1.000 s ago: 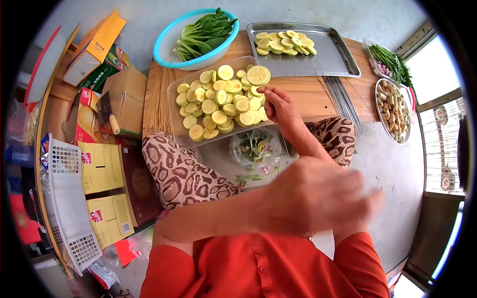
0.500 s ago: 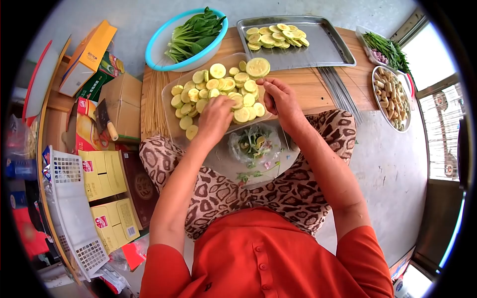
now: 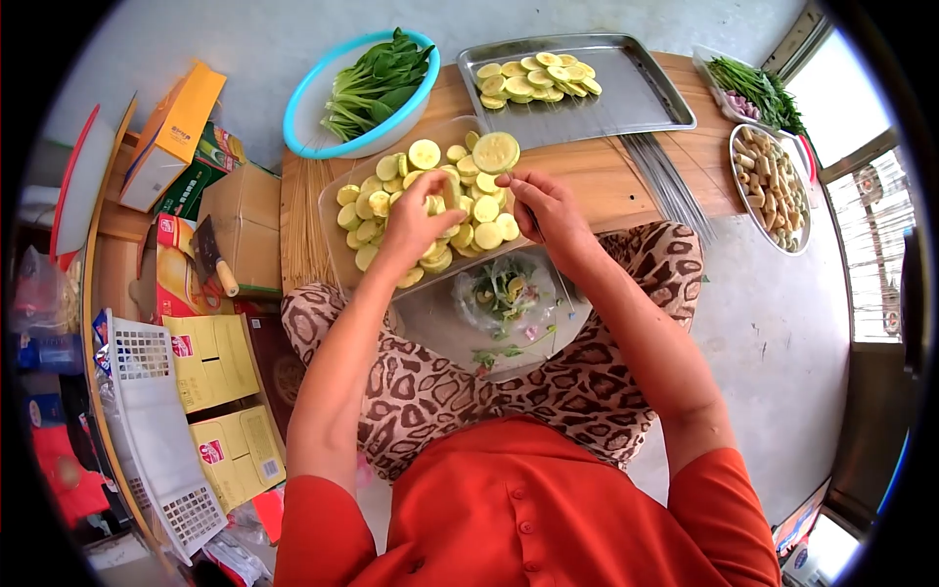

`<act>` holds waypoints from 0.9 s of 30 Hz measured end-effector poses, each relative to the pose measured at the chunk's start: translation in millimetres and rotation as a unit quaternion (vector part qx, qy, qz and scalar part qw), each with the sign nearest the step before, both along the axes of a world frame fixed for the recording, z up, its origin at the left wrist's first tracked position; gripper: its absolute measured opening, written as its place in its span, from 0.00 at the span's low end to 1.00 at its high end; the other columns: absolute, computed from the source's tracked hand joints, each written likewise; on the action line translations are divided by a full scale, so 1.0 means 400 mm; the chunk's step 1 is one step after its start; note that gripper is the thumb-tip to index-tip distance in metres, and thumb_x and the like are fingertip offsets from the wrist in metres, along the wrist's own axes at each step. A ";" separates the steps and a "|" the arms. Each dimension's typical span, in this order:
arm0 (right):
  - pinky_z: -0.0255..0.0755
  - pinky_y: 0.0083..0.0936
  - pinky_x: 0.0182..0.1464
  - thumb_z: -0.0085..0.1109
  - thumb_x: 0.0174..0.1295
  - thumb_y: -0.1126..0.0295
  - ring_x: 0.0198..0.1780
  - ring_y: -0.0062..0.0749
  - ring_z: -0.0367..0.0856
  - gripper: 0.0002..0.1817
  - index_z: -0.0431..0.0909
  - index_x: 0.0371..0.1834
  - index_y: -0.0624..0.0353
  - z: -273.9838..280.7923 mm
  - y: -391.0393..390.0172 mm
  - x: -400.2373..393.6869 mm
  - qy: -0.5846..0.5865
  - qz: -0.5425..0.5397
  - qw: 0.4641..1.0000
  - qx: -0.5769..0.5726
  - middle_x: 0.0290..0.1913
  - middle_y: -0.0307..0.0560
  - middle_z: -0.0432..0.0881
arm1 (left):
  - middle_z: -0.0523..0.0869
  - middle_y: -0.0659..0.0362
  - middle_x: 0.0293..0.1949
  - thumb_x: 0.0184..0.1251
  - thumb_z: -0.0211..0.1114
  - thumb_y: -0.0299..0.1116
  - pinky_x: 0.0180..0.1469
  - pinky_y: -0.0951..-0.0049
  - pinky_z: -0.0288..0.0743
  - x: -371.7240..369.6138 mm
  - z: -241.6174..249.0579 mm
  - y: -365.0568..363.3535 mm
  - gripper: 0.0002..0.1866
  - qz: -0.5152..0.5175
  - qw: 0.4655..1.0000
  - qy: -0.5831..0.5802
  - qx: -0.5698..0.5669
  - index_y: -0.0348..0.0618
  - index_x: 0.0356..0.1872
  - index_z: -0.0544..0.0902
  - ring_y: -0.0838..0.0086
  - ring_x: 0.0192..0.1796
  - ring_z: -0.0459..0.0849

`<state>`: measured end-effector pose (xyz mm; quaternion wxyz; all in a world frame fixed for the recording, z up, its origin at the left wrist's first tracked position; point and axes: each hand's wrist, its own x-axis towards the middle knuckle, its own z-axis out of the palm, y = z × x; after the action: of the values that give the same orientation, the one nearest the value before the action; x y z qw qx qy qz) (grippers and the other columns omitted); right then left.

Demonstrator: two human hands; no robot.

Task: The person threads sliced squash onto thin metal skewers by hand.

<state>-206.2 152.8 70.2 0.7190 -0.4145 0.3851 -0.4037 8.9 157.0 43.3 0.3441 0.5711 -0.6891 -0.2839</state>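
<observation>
My right hand (image 3: 550,207) is closed around a thin skewer, with a large round zucchini slice (image 3: 496,153) at its upper end, just above the fingertips. Part of the skewer is hidden by the hand. Over the clear plastic tub (image 3: 331,227), my left hand (image 3: 416,220) pinches a zucchini slice (image 3: 451,192) between thumb and fingers. Many loose cut slices (image 3: 486,208) fill the tub beneath it. Behind the tub, a metal tray (image 3: 626,110) holds overlapping zucchini slices (image 3: 538,78) with thin skewer ends sticking out towards me.
Metal skewers (image 3: 667,184) lie right of the tub, bamboo sticks (image 3: 309,220) left. A blue-rimmed basin (image 3: 293,127) holds leafy greens. An oval plate (image 3: 804,220) of skewered pieces sits far right. Below the tub is a plastic bag of scraps (image 3: 504,293). A cleaver (image 3: 208,249) rests by boxes.
My left hand has risen from among the loose slices and now has one between its fingers. My right hand keeps the skewer and slice at nearly the same spot.
</observation>
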 end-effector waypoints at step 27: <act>0.50 0.13 0.18 0.45 0.70 0.67 0.15 0.13 0.58 0.11 0.77 0.46 0.59 0.007 0.071 0.125 0.060 0.196 0.979 0.018 0.15 0.30 0.63 | 0.75 0.48 0.54 0.73 0.49 0.49 0.52 0.69 0.74 0.142 -0.070 -0.015 0.26 0.068 0.631 0.765 0.110 0.40 0.61 0.69 0.69 0.43 0.76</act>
<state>-156.1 181.3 73.1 0.7670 -0.4925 0.3459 -0.2224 65.8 150.9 15.2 0.7006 0.2276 -0.1011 -0.6686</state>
